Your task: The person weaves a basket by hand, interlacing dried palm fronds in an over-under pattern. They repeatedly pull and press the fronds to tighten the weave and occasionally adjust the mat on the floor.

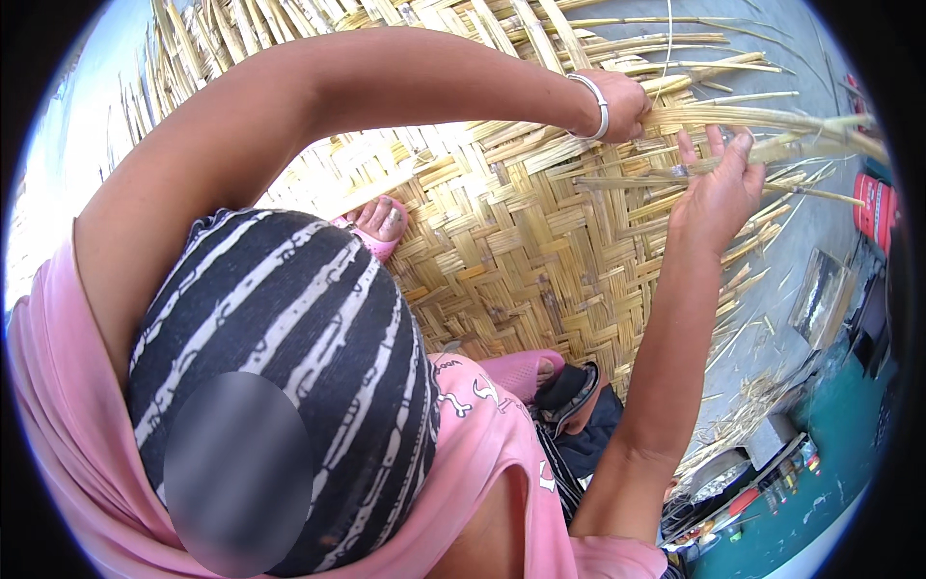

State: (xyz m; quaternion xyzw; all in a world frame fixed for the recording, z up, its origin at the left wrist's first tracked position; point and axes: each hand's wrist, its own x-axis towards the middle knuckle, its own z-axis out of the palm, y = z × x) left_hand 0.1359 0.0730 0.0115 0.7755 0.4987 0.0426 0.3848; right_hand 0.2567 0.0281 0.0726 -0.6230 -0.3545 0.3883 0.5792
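My left hand [622, 106], with a silver bangle at the wrist, is closed around a bundle of pale split-cane strips [714, 118] that runs off to the right. Just below and to its right is my right hand [719, 188], palm side up. A cane strip [627, 180] passes into its curled fingers, and a blurred length shows again beyond the thumb. Both hands are over the ragged edge of a large herringbone-woven cane mat [540, 251], where loose strip ends stick out.
A pink-sandalled foot [381, 222] rests on the mat. Striped dark cloth [289, 289] fills the lower left. On the right are a red container [873, 207], a flat block [820, 294], cane scraps [743, 415] on the grey floor and a clutter of small items [772, 482] on green.
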